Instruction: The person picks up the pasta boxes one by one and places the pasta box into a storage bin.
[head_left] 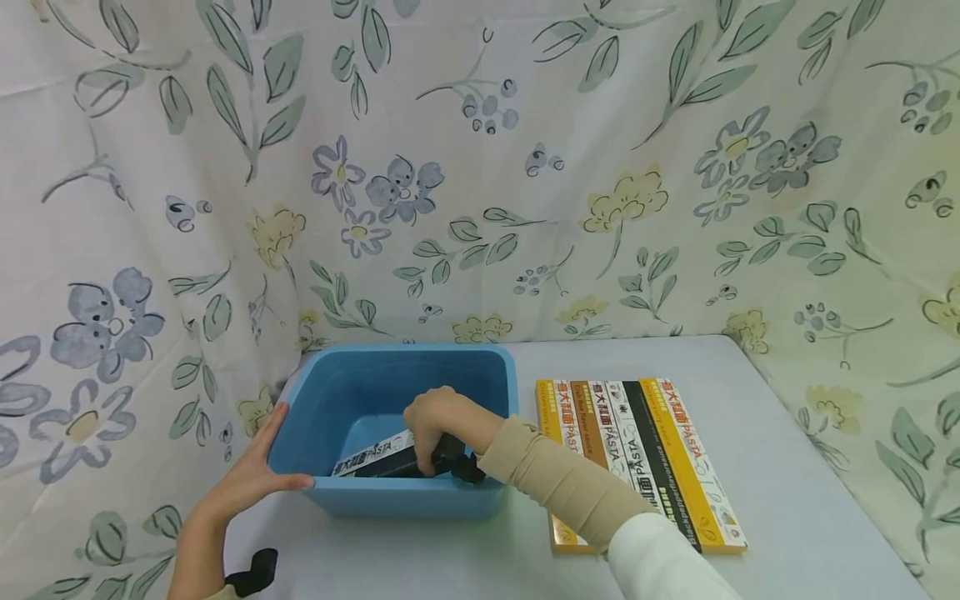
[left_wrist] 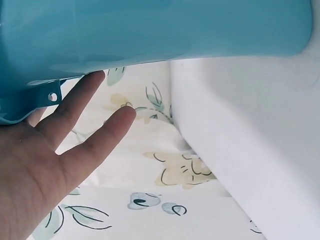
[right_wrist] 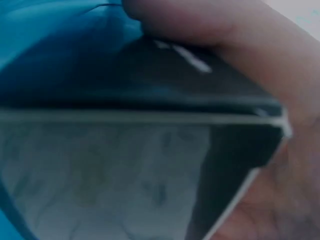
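1. A black-and-white pasta box (head_left: 378, 457) is being gripped by the right hand (head_left: 444, 418) inside the blue bin (head_left: 390, 497), close to the near wall; whether its underside is being supported by the bin's floor cannot be told.
2. In the right wrist view, the end of that box is being shown close up, with the hand being pressed along its edge.
3. The left hand (head_left: 251, 482) is being held spread at the bin's near left corner, the thumb being laid on the near rim and the straight fingers being set along the left side.
4. To the right of the bin, a row of pasta boxes (head_left: 637, 442) in yellow, brown, white and black is being carried flat by the white surface (head_left: 802, 492).
5. A beige wrap (head_left: 566, 477) is being worn on the right forearm, above a white sleeve (head_left: 667, 558).
6. The surface is being backed by a floral cloth (head_left: 480, 208).
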